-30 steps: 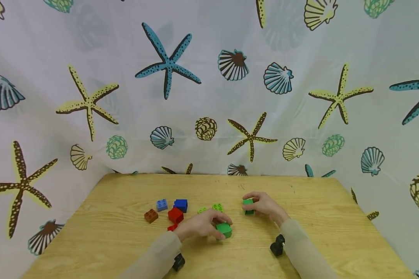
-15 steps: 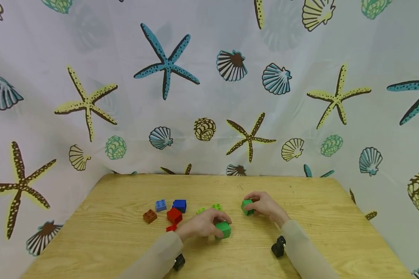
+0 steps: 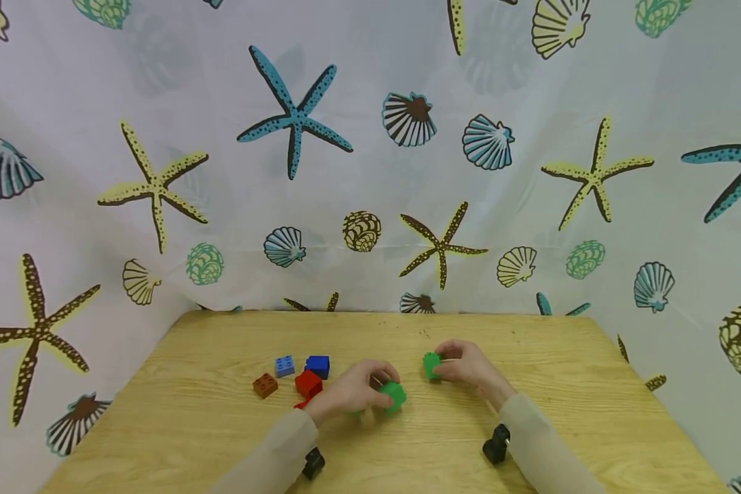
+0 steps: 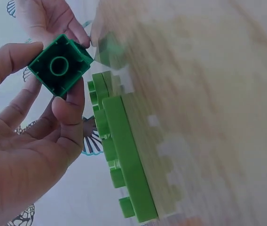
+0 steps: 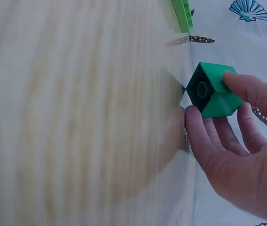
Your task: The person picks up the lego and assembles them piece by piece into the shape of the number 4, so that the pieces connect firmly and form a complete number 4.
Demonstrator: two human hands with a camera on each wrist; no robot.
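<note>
Pinching the left green block (image 3: 396,394) between thumb and fingers, your left hand (image 3: 359,390) holds it near the middle of the surface (image 3: 438,453); its hollow underside shows in the left wrist view. Your right hand (image 3: 468,365) pinches the right green block (image 3: 431,366) likewise, a little nearer the far edge and the right edge; whether it touches the surface, you cannot tell. Your two green blocks are apart. Beside your left hand stand lime blocks (image 4: 129,160), studs up. Toward the left edge you have a red block (image 3: 309,383), a blue block (image 3: 318,367), a light-blue block (image 3: 285,366) and a brown block (image 3: 265,385), the brown nearest that edge.
</note>
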